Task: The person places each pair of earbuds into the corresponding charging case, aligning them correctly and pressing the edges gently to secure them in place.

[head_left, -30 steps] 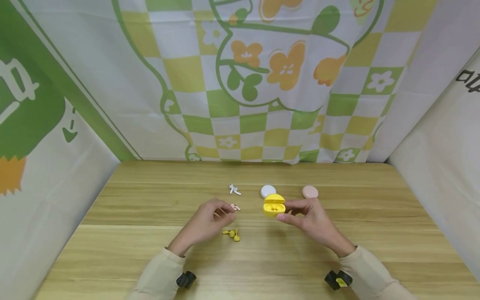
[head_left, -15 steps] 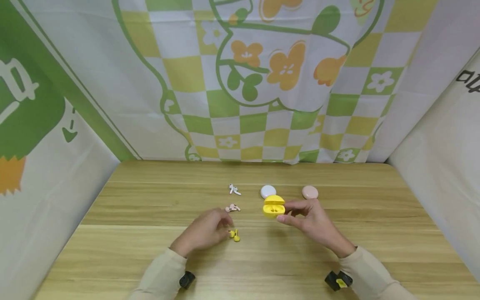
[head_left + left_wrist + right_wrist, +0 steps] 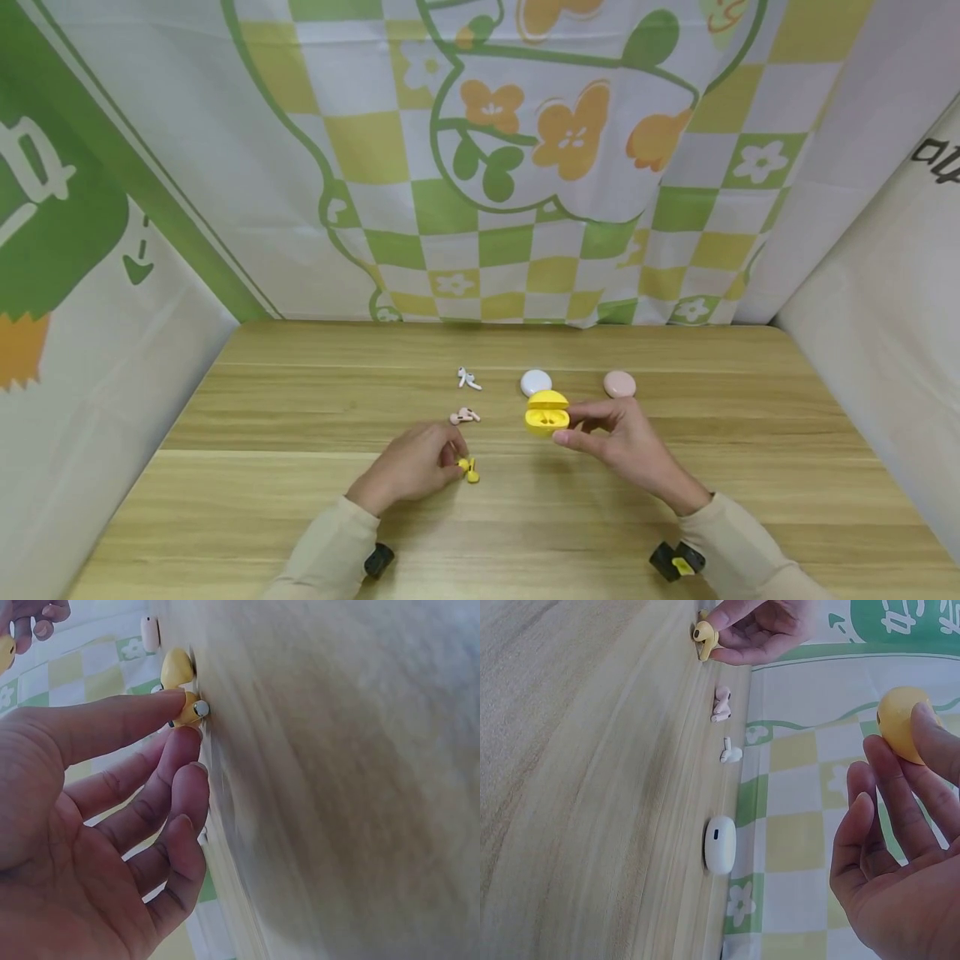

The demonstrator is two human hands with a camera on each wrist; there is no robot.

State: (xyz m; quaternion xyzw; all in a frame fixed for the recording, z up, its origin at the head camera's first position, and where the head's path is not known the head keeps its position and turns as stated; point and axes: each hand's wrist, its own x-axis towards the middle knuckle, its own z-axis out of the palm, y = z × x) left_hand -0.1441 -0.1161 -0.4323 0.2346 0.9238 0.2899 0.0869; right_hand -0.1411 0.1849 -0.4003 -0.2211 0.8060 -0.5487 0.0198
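Note:
My left hand (image 3: pixel 416 467) is low over the table at a pair of yellow earbuds (image 3: pixel 472 473). In the left wrist view, its thumb and forefinger pinch one yellow earbud (image 3: pixel 189 709); the second lies right beside it. My right hand (image 3: pixel 626 442) holds a yellow earbud case (image 3: pixel 547 419) above the table, between thumb and fingers. The case's lid is up, and its two slots show bare in the head view. In the right wrist view only the rounded outside of the case (image 3: pixel 904 724) shows.
Pink earbuds (image 3: pixel 465 416) and white earbuds (image 3: pixel 468 380) lie beyond my left hand. A white case (image 3: pixel 536 382) sits behind the yellow one, partly covered by it. Farther right is a pink case (image 3: pixel 620 384). A patterned curtain (image 3: pixel 502 250) hangs along the table's back edge.
My left hand has come down toward me from beside the pink earbuds to the yellow ones, and its fingers have closed on one earbud. My right hand and the case have hardly moved.

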